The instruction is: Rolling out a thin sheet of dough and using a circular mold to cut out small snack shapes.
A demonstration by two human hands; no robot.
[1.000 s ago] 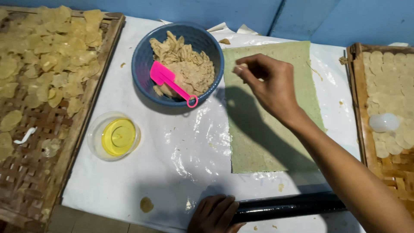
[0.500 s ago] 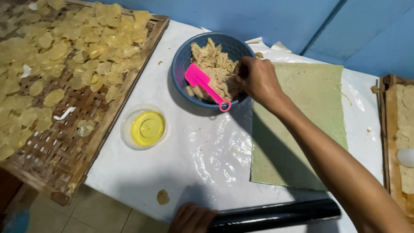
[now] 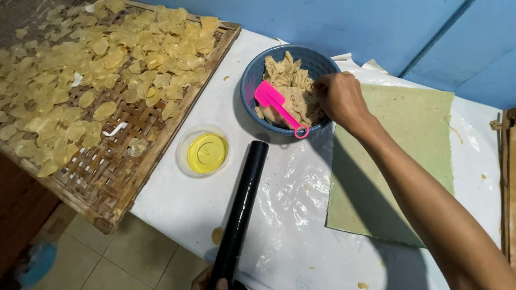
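My right hand [image 3: 338, 96] reaches into a blue bowl [image 3: 252, 80] of beige dough [image 3: 285, 80], fingers closed on the dough at its right side. A pink spatula [image 3: 277, 104] lies in the bowl with its handle over the near rim. My left hand [image 3: 207, 279] shows only at the bottom edge, gripping the lower end of a black rolling pin [image 3: 242, 209] that points up toward the bowl.
A green mat [image 3: 408, 145] lies on the white plastic-covered table [image 3: 285, 215], right of the bowl. A small clear dish of yellow oil [image 3: 207, 153] sits by the pin. A woven bamboo tray [image 3: 134, 177] of thin pale dough discs fills the left; tiled floor lies below.
My right hand has moved from the green mat into the bowl and onto the dough. The rolling pin has swung from lying across the table's near edge to pointing at the bowl.
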